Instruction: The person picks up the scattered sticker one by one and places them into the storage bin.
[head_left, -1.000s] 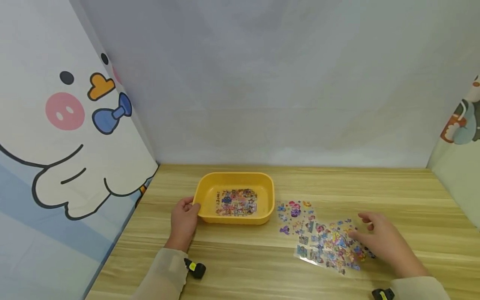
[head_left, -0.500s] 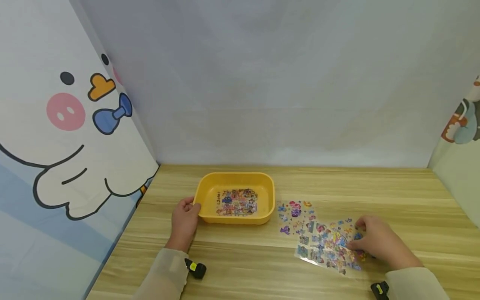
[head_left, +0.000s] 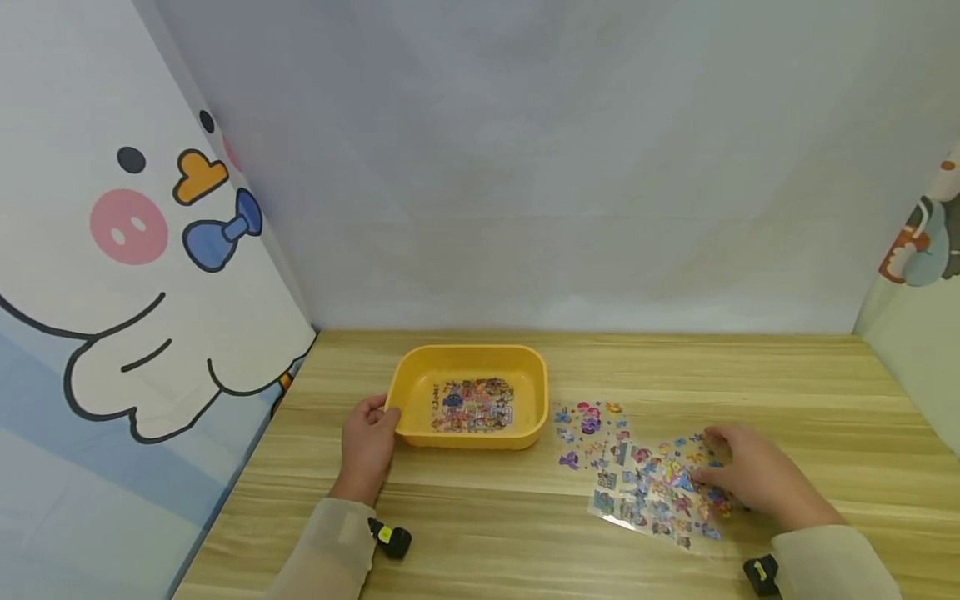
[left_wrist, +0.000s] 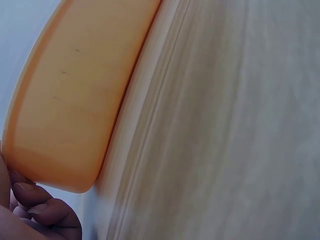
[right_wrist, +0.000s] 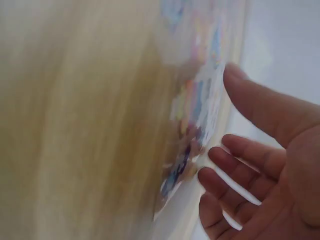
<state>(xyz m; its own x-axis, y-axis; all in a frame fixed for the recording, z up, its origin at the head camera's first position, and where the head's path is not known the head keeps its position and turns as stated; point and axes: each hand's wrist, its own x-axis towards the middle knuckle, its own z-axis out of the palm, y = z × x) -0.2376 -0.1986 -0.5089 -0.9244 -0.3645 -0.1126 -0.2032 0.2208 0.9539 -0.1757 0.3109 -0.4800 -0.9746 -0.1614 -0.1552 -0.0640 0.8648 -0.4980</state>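
Two sticker sheets lie right of your tray. Your right hand, earlier lifted, now rests relaxed on them, gripping nothing; your left hand holds the tray's left rim.

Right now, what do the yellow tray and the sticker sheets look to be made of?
The yellow tray looks like moulded plastic: one even colour, rounded corners, a smooth, slightly matte wall. The sticker sheets by the right hand look like thin clear glossy film under printed stickers; their transparent edge catches light. The left hand touches the tray.

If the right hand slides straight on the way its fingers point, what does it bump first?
Probably the stickers: the right hand points left, its fingertips already at the sticker sheet.
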